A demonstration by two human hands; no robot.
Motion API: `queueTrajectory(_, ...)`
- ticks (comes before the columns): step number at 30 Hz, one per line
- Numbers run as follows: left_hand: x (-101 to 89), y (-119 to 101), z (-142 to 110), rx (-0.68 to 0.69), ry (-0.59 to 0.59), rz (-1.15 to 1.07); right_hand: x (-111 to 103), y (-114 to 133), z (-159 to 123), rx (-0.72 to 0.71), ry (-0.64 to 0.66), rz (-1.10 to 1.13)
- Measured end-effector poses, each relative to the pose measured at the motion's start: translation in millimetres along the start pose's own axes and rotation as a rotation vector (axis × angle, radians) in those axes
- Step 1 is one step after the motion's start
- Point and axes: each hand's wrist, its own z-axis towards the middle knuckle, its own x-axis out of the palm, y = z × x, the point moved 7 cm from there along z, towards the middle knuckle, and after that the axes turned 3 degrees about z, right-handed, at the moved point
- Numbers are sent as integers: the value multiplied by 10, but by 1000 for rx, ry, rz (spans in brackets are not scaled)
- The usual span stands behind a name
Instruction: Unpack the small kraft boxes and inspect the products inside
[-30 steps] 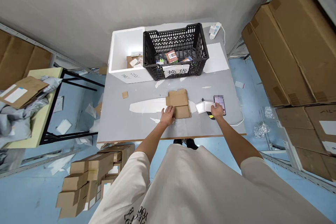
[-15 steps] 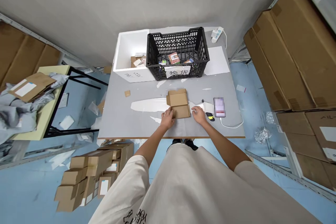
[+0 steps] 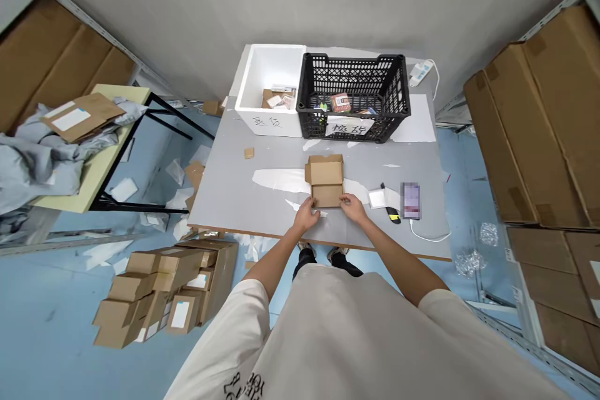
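A small brown cardboard box (image 3: 327,171) lies unfolded on the grey table (image 3: 229,190), with its lid flap raised away from me. My left hand (image 3: 307,215) grips its near left corner, thumb and fingers bent around the edge. At the near right corner, my right hand (image 3: 354,208) pinches the side of the box. Right of that hand lie a white square item (image 3: 376,199) and a black-and-yellow tool (image 3: 393,215). Beside them is a phone (image 3: 411,201) with its cable plugged in.
Behind the box stand a white foam bin (image 3: 269,122) and a black plastic crate (image 3: 354,117), both holding small packages. A power strip (image 3: 420,73) is at the back right. Cartons (image 3: 159,281) are stacked on the floor at left; a side table (image 3: 89,175) carries parcels.
My right hand has left the white item beside the phone and moved left to the box's right side. My left hand has shifted to its near left corner. The view has turned slightly.
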Motion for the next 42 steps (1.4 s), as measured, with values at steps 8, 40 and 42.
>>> queueTrajectory(8, -773, 783, -78, -74, -46, -19, 937, 757, 214, -47, 74, -23)
queueTrajectory(40, -1834, 1399, -37, -113, -180, 171, 1981, 1474, 602, -100, 159, -20)
queueTrajectory(42, -1668, 1124, 83, -64, -126, 159, 1634, 1330, 568, -67, 110, -20)
